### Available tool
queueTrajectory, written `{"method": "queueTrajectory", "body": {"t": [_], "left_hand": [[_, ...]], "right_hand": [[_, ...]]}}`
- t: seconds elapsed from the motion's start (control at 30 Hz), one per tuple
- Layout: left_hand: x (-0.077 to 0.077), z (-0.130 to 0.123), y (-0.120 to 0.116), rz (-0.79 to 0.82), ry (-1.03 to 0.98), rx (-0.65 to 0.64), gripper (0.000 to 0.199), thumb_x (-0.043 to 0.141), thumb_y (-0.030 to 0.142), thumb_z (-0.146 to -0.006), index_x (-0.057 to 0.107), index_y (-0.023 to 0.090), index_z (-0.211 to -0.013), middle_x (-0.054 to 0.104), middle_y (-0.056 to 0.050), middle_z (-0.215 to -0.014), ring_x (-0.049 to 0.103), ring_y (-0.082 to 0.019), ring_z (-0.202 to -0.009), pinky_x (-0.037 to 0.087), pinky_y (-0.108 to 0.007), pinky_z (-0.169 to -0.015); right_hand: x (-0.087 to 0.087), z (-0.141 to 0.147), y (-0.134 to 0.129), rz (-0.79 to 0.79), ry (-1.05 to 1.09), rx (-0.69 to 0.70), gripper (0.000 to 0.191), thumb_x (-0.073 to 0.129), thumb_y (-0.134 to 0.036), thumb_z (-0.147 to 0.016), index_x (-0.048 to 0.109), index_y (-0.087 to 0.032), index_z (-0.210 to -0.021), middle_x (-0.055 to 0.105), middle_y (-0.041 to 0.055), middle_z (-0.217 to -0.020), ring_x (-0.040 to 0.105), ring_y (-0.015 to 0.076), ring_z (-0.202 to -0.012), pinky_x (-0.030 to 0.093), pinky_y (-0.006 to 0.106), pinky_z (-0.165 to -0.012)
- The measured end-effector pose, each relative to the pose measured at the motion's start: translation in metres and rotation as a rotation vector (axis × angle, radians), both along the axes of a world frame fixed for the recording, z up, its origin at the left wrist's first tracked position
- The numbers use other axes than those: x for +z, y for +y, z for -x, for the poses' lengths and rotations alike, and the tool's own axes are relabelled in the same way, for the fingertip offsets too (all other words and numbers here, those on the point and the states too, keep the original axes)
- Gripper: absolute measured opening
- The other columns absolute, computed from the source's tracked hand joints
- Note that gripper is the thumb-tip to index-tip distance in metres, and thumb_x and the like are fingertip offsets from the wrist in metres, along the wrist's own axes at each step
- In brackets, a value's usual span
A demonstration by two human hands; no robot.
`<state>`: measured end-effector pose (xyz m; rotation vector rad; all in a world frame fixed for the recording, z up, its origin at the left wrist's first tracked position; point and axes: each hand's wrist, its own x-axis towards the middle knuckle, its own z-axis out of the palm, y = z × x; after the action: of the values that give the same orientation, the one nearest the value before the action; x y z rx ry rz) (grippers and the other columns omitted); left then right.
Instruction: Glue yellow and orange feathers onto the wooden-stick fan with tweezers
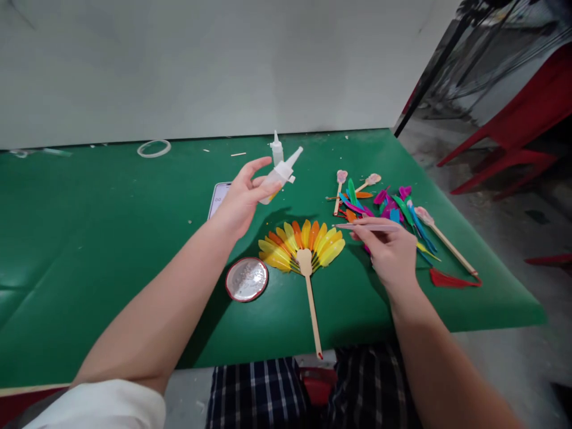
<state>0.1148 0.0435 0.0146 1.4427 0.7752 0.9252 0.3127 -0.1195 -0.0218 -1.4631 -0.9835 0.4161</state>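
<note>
My left hand [243, 196] holds a translucent glue bottle [280, 171] tilted, its nozzle pointing up and to the right. Closed around a pair of tweezers [364, 226] is my right hand [391, 247], and the tips reach the upper right edge of a feather fan [305, 259]. Yellow and orange feathers spread from the fan's wooden head; its handle points toward me. Whether the tweezers pinch anything is too small to tell. A round red-rimmed lid [246, 279] lies left of the fan, below my left hand.
Colourful loose feathers [393, 205] and several wooden fan sticks [447, 241] lie at the right, one with a red tassel [454, 278]. A second bottle [276, 149] stands farther back. A phone [218, 198] is partly behind my left hand. A tape ring [154, 148] lies near the wall.
</note>
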Motion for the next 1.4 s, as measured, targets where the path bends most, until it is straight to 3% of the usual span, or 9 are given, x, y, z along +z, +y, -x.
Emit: {"method": "queueTrajectory", "body": {"t": [0.1,0.23,0.4,0.5,0.7,0.93,1.1,1.27,1.4], "left_hand": [[-0.018,-0.003,0.008,-0.059,0.149,0.140,0.074,0.071,0.029,-0.066,0.038,0.023,-0.131,0.066,-0.004,-0.095,0.062,-0.016,-0.088,0.048,-0.029,-0.077],[-0.027,-0.003,0.011,-0.077,0.236,0.224,0.075,0.070,0.023,-0.066,0.037,0.022,-0.133,0.067,-0.003,-0.093,0.061,-0.014,-0.083,0.048,-0.030,-0.080],[-0.038,-0.006,0.012,-0.058,0.264,0.215,0.074,0.068,0.013,-0.064,0.038,0.021,-0.132,0.064,-0.005,-0.093,0.060,-0.015,-0.079,0.050,-0.031,-0.073],[-0.050,-0.006,0.017,-0.093,0.291,0.199,0.082,0.068,0.010,-0.063,0.033,0.026,-0.136,0.061,-0.006,-0.096,0.061,-0.016,-0.075,0.051,-0.032,-0.067],[-0.063,-0.003,0.021,-0.262,0.411,0.195,0.096,0.068,0.009,-0.063,0.020,0.035,-0.142,0.058,-0.004,-0.102,0.062,-0.017,-0.079,0.051,-0.036,-0.074],[-0.055,-0.004,0.014,-0.329,0.510,0.171,0.099,0.070,0.018,-0.063,0.014,0.031,-0.144,0.058,-0.008,-0.111,0.060,-0.018,-0.085,0.046,-0.038,-0.083],[-0.033,-0.003,0.003,-0.474,0.444,0.166,0.104,0.073,0.023,-0.060,0.013,0.024,-0.145,0.042,-0.014,-0.135,0.045,-0.027,-0.118,0.037,-0.041,-0.098],[-0.003,-0.002,-0.025,-0.746,0.354,0.365,0.079,0.061,0.029,-0.073,0.022,0.025,-0.142,0.032,-0.007,-0.141,0.024,-0.028,-0.132,0.026,-0.040,-0.106],[0.000,-0.007,-0.038,-0.920,0.404,0.298,0.042,0.050,0.027,-0.081,0.050,0.022,-0.123,0.050,-0.008,-0.120,0.043,-0.024,-0.113,0.031,-0.040,-0.099]], "right_hand": [[-0.008,0.000,0.004,0.100,-0.071,0.097,0.009,0.066,-0.026,-0.074,0.071,-0.020,-0.078,0.071,0.0039,-0.081,0.067,0.0186,-0.074,0.056,0.033,-0.067],[-0.010,-0.001,0.005,0.115,-0.152,0.140,0.009,0.066,-0.027,-0.075,0.071,-0.022,-0.081,0.070,0.0034,-0.084,0.065,0.0186,-0.081,0.054,0.031,-0.069],[-0.006,-0.001,-0.001,0.168,0.087,0.158,0.015,0.069,-0.029,-0.071,0.071,-0.021,-0.085,0.069,0.0020,-0.075,0.063,0.0143,-0.061,0.055,0.030,-0.059],[-0.005,-0.003,-0.004,0.174,0.177,0.181,0.017,0.069,-0.031,-0.072,0.071,-0.021,-0.086,0.069,0.0025,-0.075,0.065,0.0154,-0.066,0.056,0.028,-0.058],[-0.012,-0.010,-0.010,0.261,0.126,0.200,0.020,0.065,-0.033,-0.077,0.069,-0.022,-0.093,0.070,0.0033,-0.081,0.066,0.0158,-0.074,0.057,0.024,-0.057],[-0.014,-0.013,-0.009,0.331,0.004,0.211,0.024,0.064,-0.034,-0.076,0.072,-0.021,-0.094,0.072,0.0064,-0.097,0.069,0.0206,-0.081,0.059,0.030,-0.061],[-0.018,-0.015,-0.008,0.345,-0.122,0.219,0.024,0.062,-0.034,-0.078,0.072,-0.021,-0.095,0.072,0.0061,-0.097,0.068,0.0204,-0.082,0.058,0.034,-0.069],[-0.018,-0.013,-0.008,0.342,-0.166,0.222,0.023,0.060,-0.033,-0.079,0.072,-0.020,-0.094,0.073,0.0056,-0.095,0.068,0.0197,-0.081,0.057,0.034,-0.072],[-0.019,-0.012,-0.007,0.327,-0.208,0.225,0.022,0.060,-0.033,-0.080,0.071,-0.021,-0.094,0.073,0.0052,-0.094,0.067,0.0196,-0.082,0.055,0.035,-0.075]]}}
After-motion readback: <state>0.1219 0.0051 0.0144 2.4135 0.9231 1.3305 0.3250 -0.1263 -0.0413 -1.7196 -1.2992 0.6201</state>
